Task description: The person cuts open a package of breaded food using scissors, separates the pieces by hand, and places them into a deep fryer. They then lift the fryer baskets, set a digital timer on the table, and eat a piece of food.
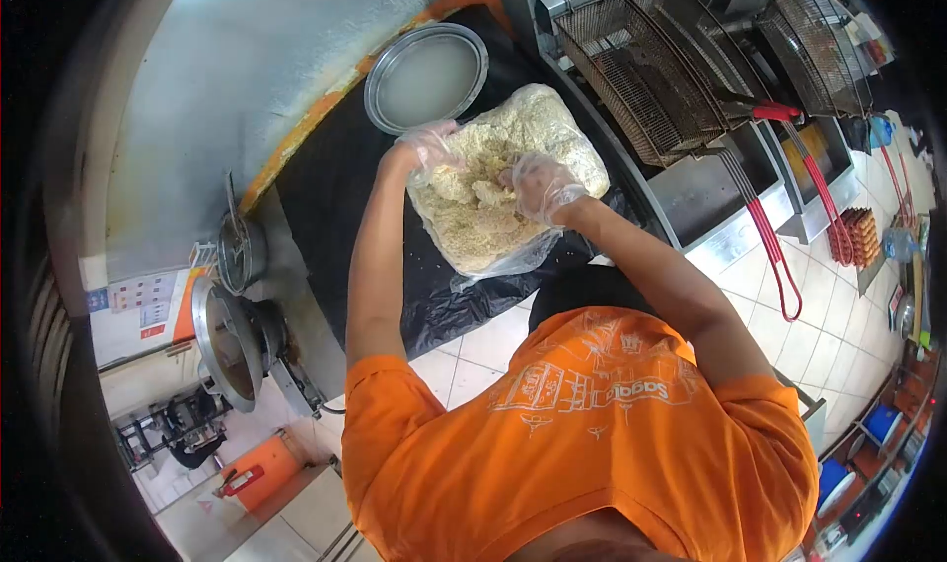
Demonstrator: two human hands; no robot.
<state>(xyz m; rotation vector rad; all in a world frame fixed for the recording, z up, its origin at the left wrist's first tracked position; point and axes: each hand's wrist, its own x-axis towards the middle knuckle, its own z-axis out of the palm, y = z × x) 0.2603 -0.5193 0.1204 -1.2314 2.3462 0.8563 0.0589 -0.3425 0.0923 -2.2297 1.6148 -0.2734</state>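
Observation:
My left hand (pixel 429 153), in a clear plastic glove, is at the left edge of a plastic-lined tub of pale crumbly breading (pixel 473 231). Its thumb and fingers are apart and touch the breading, with the fingertips partly covered. My right hand (pixel 545 189), gloved too, is curled over the middle of the tub. Its fingers close against a lumpy coated piece of food (pixel 491 195), whose kind I cannot make out under the coating. Just behind the tub stands a round metal bowl (pixel 426 76) of cloudy liquid.
Black plastic sheeting (pixel 330 207) covers the worktop. Wire fryer baskets (pixel 641 78) with red handles hang over fryers on the right. A lidded pot (pixel 227 340) and a smaller pan (pixel 240 251) stand at the left. Egg trays (pixel 856 236) sit on the tiled floor.

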